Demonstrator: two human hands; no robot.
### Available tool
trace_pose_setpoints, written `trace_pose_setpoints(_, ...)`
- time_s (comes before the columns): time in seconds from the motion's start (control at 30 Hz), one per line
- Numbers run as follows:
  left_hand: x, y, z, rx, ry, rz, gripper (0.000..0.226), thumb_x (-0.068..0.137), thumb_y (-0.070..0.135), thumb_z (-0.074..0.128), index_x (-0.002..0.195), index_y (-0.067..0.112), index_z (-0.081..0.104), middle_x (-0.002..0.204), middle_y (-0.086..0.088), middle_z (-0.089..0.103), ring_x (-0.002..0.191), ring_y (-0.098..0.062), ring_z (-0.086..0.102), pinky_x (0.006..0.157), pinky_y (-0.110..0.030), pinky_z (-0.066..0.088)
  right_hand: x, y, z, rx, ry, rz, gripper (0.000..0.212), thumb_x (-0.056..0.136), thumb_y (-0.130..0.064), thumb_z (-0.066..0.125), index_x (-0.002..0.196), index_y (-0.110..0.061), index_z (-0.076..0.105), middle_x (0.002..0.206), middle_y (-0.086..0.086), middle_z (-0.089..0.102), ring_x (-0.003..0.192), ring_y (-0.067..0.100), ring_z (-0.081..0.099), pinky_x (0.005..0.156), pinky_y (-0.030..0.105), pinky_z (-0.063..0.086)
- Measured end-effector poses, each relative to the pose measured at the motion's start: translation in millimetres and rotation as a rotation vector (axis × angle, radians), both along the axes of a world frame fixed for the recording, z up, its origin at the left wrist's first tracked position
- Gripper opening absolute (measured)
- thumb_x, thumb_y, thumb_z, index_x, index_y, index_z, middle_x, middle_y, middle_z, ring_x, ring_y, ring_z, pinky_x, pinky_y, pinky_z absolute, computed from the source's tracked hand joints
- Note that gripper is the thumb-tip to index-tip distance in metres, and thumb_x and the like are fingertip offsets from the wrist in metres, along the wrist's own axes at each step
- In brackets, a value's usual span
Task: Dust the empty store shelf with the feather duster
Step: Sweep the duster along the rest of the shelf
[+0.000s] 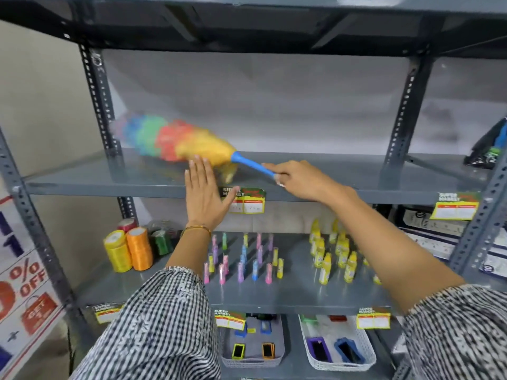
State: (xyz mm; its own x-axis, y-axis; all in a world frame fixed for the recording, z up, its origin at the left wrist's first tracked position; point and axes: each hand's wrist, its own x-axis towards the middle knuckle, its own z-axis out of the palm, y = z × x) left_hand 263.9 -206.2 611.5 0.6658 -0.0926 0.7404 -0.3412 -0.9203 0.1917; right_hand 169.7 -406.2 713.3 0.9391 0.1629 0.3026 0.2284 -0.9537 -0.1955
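Observation:
A rainbow feather duster (pixel 175 141) with a blue handle lies slanted over the bare grey shelf (pixel 90 174), its fluffy head blurred and reaching toward the left post. My right hand (pixel 296 179) grips the handle's end, index finger stretched along it. My left hand (pixel 204 196) is raised flat in front of the shelf's front edge, fingers together and pointing up, holding nothing, just below the duster's yellow part.
Grey slotted posts (pixel 101 100) frame the bay. A dark packaged item (pixel 488 149) lies on the adjoining shelf at right. Below stand thread spools (pixel 129 248), small coloured bottles (pixel 241 259) and yellow bottles (pixel 334 250). Price tags (pixel 247 200) hang on shelf edges; baskets (pixel 337 344) sit lowest.

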Motion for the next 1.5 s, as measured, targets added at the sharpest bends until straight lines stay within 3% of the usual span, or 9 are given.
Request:
trace_pose_setpoints(0.17,13,-29,2,0.041,0.05,0.004,0.082,0.093,0.056,0.029,0.144,-0.001,-0.001,0.156,-0.024,0.002,0.144,-0.035,-0.001,0.119,-0.044,-0.002,19,-60,-12,-0.183,-0.04,-0.269,0.041,0.097,-0.026,0.04,0.136,-0.037,0.044,0.126,0.014,0.06,0.109,0.036,0.057,0.081,0.039,0.048)
trace_pose_setpoints(0.33,24,-37,-3,0.013,0.047,-0.021,0.072,0.095,0.051,0.029,0.146,0.005,0.004,0.156,-0.021,0.005,0.144,-0.034,-0.001,0.119,-0.044,-0.001,35,-71,-28,-0.329,-0.008,-0.177,0.046,0.094,-0.019,0.042,0.137,-0.034,0.045,0.108,0.018,0.064,0.093,0.037,0.06,0.062,0.031,0.039)
trace_pose_setpoints(0.5,24,-35,-2,0.024,0.037,-0.019,0.08,0.088,0.061,0.013,0.146,0.004,0.009,0.156,-0.021,0.01,0.145,-0.034,0.002,0.119,-0.045,0.002,50,-59,-9,-0.451,-0.064,-0.009,0.049,0.095,-0.022,0.039,0.14,-0.042,0.037,0.099,0.014,0.062,0.082,0.035,0.058,0.057,0.03,0.035)
trace_pose_setpoints(0.6,24,-28,0,0.023,0.024,-0.027,0.074,0.093,0.055,0.025,0.146,0.005,0.011,0.156,-0.019,0.011,0.145,-0.033,0.003,0.119,-0.044,0.001,61,-47,6,-0.49,-0.127,0.097,0.048,0.096,-0.026,0.038,0.137,-0.051,0.034,0.096,0.012,0.063,0.074,0.03,0.054,0.054,0.03,0.034)
trace_pose_setpoints(0.8,28,-11,23,0.008,-0.044,0.038,0.066,0.095,0.043,0.028,0.145,0.004,0.013,0.156,-0.019,0.014,0.144,-0.034,0.007,0.118,-0.045,0.004,107,-46,18,-0.269,-0.177,0.146,0.045,0.097,-0.027,0.04,0.134,-0.053,0.039,0.114,0.008,0.066,0.088,0.03,0.054,0.067,0.034,0.041)
trace_pose_setpoints(1.0,40,-8,24,0.068,-0.002,0.07,0.066,0.096,0.045,0.027,0.145,0.004,0.011,0.156,-0.02,0.011,0.145,-0.034,0.004,0.119,-0.045,0.003,145,-15,-1,-0.432,-0.16,0.111,0.046,0.094,-0.022,0.041,0.134,-0.044,0.045,0.111,0.015,0.063,0.092,0.034,0.059,0.066,0.032,0.04)
trace_pose_setpoints(1.23,46,-8,20,0.064,-0.066,0.026,0.066,0.09,0.045,0.014,0.146,0.008,0.016,0.155,-0.021,0.014,0.144,-0.036,0.006,0.119,-0.048,0.003,178,-25,9,-0.197,-0.209,0.138,0.045,0.094,-0.024,0.042,0.133,-0.047,0.044,0.113,0.012,0.066,0.087,0.032,0.057,0.064,0.031,0.039)
trace_pose_setpoints(1.37,47,-8,20,0.057,-0.055,0.025,0.067,0.089,0.046,0.015,0.146,0.009,0.016,0.155,-0.022,0.013,0.144,-0.036,0.005,0.119,-0.049,0.003,201,-1,12,-0.298,-0.125,0.18,0.047,0.092,-0.019,0.042,0.133,-0.042,0.048,0.111,0.014,0.063,0.083,0.031,0.054,0.063,0.03,0.036)
trace_pose_setpoints(1.5,48,-8,18,0.027,-0.071,0.007,0.067,0.09,0.045,0.02,0.145,0.008,0.02,0.154,-0.022,0.016,0.144,-0.037,0.007,0.118,-0.05,0.006,221,-15,18,-0.212,-0.134,0.127,0.047,0.092,-0.021,0.042,0.131,-0.045,0.049,0.124,0.01,0.061,0.099,0.034,0.058,0.072,0.033,0.046)
